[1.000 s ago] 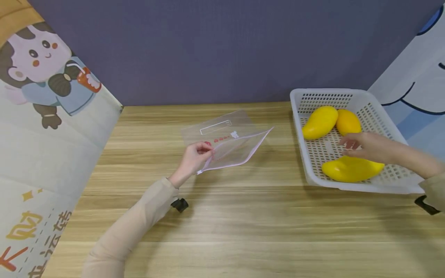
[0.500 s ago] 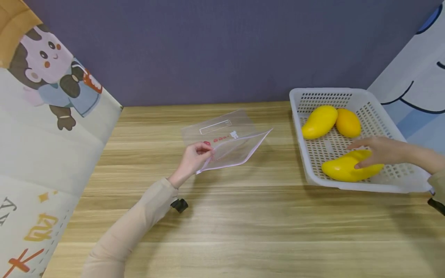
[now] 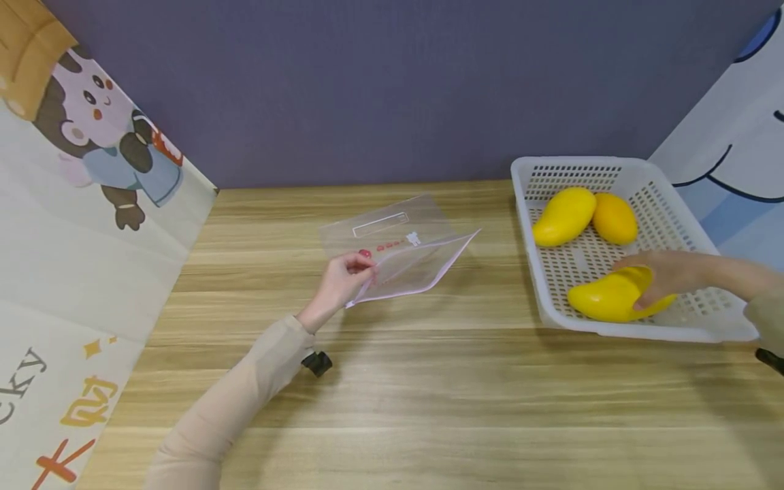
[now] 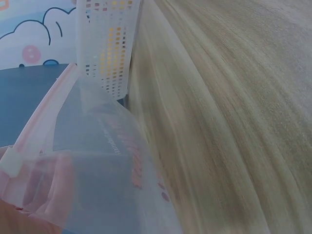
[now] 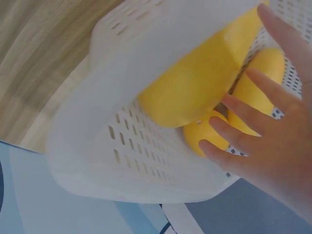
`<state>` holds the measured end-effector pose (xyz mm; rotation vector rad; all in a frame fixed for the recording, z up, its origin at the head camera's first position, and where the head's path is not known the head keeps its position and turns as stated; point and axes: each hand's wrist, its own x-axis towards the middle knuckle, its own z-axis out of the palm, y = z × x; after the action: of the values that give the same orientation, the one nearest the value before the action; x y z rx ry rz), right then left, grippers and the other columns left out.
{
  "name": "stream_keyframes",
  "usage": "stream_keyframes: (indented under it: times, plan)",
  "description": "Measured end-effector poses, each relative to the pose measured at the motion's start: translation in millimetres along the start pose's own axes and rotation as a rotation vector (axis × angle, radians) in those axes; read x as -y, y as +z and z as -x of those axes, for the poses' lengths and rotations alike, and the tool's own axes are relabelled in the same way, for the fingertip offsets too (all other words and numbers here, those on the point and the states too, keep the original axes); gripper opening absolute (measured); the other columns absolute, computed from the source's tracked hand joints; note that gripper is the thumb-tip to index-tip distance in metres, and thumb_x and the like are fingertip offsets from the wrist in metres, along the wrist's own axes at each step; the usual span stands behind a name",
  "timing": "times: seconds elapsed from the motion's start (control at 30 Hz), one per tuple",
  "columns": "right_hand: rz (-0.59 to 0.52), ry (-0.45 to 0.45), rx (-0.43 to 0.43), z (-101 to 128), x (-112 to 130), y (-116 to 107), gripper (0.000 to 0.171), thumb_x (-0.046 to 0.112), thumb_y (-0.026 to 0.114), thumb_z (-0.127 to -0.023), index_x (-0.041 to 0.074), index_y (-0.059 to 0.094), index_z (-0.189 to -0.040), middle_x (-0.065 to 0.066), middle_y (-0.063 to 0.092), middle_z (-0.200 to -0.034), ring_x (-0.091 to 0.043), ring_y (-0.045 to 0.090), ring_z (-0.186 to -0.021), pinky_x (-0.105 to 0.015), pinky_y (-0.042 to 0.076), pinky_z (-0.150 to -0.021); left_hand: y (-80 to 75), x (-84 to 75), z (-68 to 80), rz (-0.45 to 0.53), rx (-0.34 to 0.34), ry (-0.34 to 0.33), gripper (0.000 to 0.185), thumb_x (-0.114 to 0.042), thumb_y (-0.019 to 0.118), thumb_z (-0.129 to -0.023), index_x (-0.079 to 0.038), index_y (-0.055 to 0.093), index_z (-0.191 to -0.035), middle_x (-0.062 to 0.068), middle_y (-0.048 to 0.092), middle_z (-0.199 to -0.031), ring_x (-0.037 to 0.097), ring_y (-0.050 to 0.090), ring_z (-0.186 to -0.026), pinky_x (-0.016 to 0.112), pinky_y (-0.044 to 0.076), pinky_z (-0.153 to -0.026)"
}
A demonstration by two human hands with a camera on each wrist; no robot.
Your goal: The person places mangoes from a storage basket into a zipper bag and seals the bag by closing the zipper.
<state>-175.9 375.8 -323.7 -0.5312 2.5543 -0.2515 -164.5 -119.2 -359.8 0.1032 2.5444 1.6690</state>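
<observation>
My left hand (image 3: pixel 343 278) pinches the open edge of a clear zip bag (image 3: pixel 422 267) with pink trim, red prints and a white bear. The bag's mouth gapes to the right; its white slider (image 4: pixel 10 163) sits beside the fingers in the left wrist view. Inside a white basket (image 3: pixel 649 331) on the right, my right hand (image 3: pixel 670 273) grips the nearest yellow mango (image 3: pixel 600 299), thumb on the near side and fingers over the far side. The right wrist view shows the fingers spread along that mango (image 5: pixel 195 83). The palm hides its right part.
Two more mangoes, a yellow one (image 3: pixel 563 216) and a more orange one (image 3: pixel 615 219), lie together at the back of the basket. A dark purple panel (image 3: pixel 367 95) rises behind the wood-grain table (image 3: pixel 429 395). Printed cartoon sheets (image 3: pixel 73 272) flank both sides.
My right hand has come down from above the basket's middle onto the near mango, its thumb now around the near side. The left hand and bag stay practically still.
</observation>
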Motion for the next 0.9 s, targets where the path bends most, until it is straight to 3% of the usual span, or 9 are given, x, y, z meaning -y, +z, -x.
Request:
stream_keyframes:
  times: [0.3, 0.57, 0.9]
  plan:
    - [0.004, -0.036, 0.032, -4.4, -11.9, 4.8, 0.072, 0.02, 0.078, -0.062, -0.009, 0.045, -0.119, -0.034, 0.044, -0.116, -0.048, 0.044, -0.101, -0.059, 0.04, -0.075, 1.8, 1.7, -1.8, 0.008, -0.008, -0.005, 0.013, -0.002, 0.06, -0.078, 0.006, 0.063, -0.089, 0.019, 0.064, -0.087, 0.014, 0.058, -0.069, 0.019, 0.051, -0.06]
    - [0.047, 0.005, 0.086, -11.8, -14.4, 9.8, 0.085, 0.028, 0.081, -0.056, -0.007, 0.041, -0.122, -0.034, 0.043, -0.116, -0.047, 0.043, -0.101, -0.065, 0.035, -0.078, 1.8, 1.5, -1.4, 0.02, -0.011, -0.002, 0.014, -0.001, 0.059, -0.078, 0.007, 0.062, -0.089, 0.02, 0.063, -0.087, 0.014, 0.058, -0.069, 0.018, 0.051, -0.06]
    - [0.024, -0.019, 0.126, -15.6, -13.0, 12.5, 0.084, 0.021, 0.08, -0.055, -0.008, 0.037, -0.122, -0.026, 0.049, -0.11, -0.033, 0.047, -0.092, -0.059, 0.038, -0.078, 1.3, 3.6, -1.5, 0.035, -0.007, 0.009, 0.012, 0.0, 0.059, -0.078, 0.007, 0.062, -0.088, 0.018, 0.064, -0.085, 0.011, 0.057, -0.065, 0.017, 0.05, -0.058]
